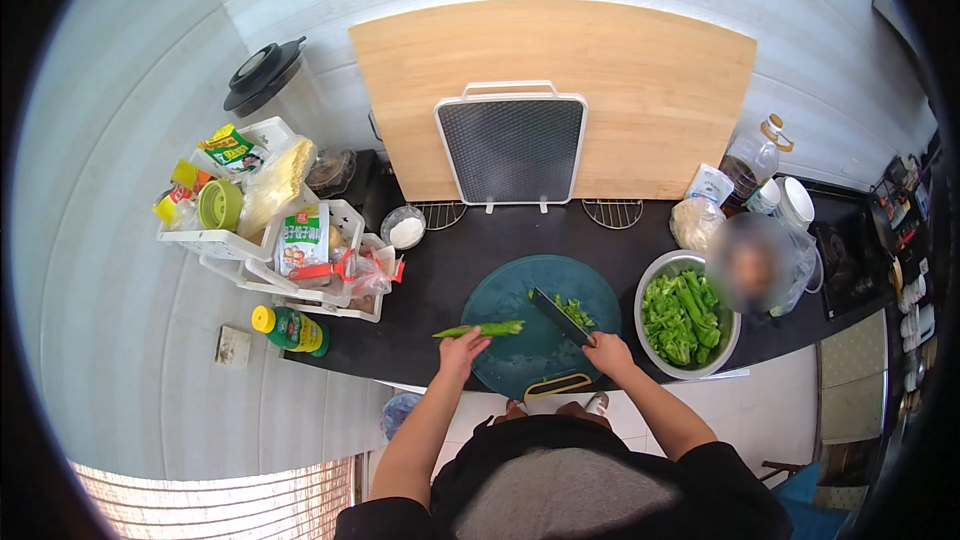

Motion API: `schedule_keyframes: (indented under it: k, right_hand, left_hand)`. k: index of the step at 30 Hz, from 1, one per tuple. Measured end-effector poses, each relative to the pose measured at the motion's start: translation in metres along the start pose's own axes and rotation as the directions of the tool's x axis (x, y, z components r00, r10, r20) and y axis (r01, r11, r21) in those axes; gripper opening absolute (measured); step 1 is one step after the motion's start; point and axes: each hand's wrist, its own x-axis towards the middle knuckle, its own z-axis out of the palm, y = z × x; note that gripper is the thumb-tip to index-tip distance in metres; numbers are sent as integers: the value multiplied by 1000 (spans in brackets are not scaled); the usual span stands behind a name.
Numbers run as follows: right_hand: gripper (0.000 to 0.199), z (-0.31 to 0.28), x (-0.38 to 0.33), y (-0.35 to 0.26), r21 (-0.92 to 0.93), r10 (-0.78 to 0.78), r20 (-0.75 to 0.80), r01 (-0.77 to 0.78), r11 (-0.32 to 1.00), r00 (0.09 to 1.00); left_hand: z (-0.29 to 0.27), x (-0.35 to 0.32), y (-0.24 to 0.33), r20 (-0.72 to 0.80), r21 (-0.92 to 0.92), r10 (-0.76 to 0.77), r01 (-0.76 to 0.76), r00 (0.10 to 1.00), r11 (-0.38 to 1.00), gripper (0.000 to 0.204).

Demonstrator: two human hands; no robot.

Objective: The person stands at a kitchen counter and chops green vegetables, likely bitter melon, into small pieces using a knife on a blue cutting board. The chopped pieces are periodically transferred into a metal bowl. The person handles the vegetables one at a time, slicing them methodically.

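A long green pepper (497,328) is held by one end in my left hand (462,351), its other end reaching over the left part of the round dark-green cutting board (520,285). My right hand (606,353) grips the handle of a kitchen knife (558,316), whose dark blade slants up and left across the board. Chopped green pieces (575,312) lie just right of the blade, and a few bits sit by its tip. To the right of the board stands a metal bowl (645,348) filled with cut green peppers (680,315).
White stacked baskets (235,245) with packets stand at the left, beside a green bottle with a yellow cap (290,330). A small glass bowl of white powder (406,232) sits behind the board. A large wooden board (650,90) and a framed black board (512,145) lean against the wall.
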Motion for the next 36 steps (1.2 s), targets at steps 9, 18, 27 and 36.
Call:
schedule_keyframes:
  k: [9, 18, 27, 36]
  right_hand:
    - [24, 1, -27, -4, 80, -33, -113, 42, 996, 993]
    - [19, 30, -16, -17, -59, -65, 38, 68, 996, 997]
    - [15, 51, 2, -22, -176, -118, 88, 132, 976, 989]
    - [16, 46, 22, -36, -65, -80, 20, 81, 995, 997]
  left_hand:
    - [24, 21, -67, -122, 212, -177, 200, 977, 957, 37]
    - [22, 25, -72, -376, 699, 494, -110, 784, 706, 36]
    - [-7, 25, -37, 245, 917, 290, -319, 925, 241, 26]
    - [-10, 19, -30, 405, 850, 342, -487, 848, 202, 23]
